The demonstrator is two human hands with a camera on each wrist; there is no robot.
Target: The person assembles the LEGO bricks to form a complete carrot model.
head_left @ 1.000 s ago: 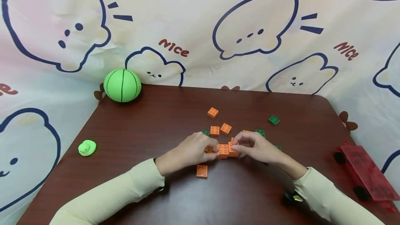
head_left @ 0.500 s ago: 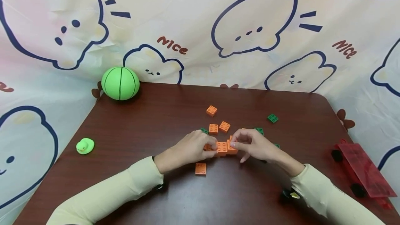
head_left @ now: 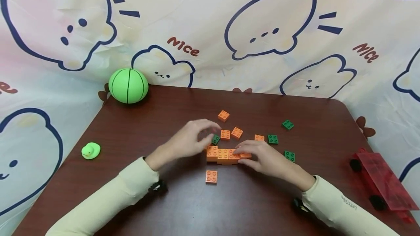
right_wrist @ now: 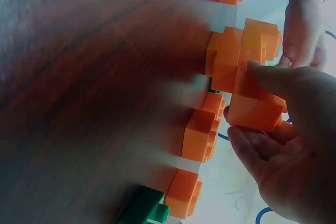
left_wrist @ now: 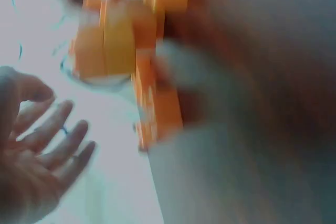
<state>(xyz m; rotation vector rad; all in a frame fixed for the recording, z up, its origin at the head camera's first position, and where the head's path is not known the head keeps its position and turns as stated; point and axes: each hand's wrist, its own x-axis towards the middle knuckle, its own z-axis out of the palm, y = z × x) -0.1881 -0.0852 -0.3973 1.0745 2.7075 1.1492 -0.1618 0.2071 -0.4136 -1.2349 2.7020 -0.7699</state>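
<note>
Orange brick row rests in the right hand alone

Half a second ago both hands were at the joined bricks; now the left hand has come away to the far left, baring that end of the row. Its fingers are loosely spread and pinch nothing. In the head view they arch close to a small green brick; whether they touch it, I cannot tell.

The right hand pinches the row's right end, thumb on one side and fingers curled around the other. The row sits in the middle of the table, on the far side of a loose orange brick; whether it is slightly raised is unclear.

For the building work, this seems to leave the right hand steadying the row while the left is free to take another brick.
</note>
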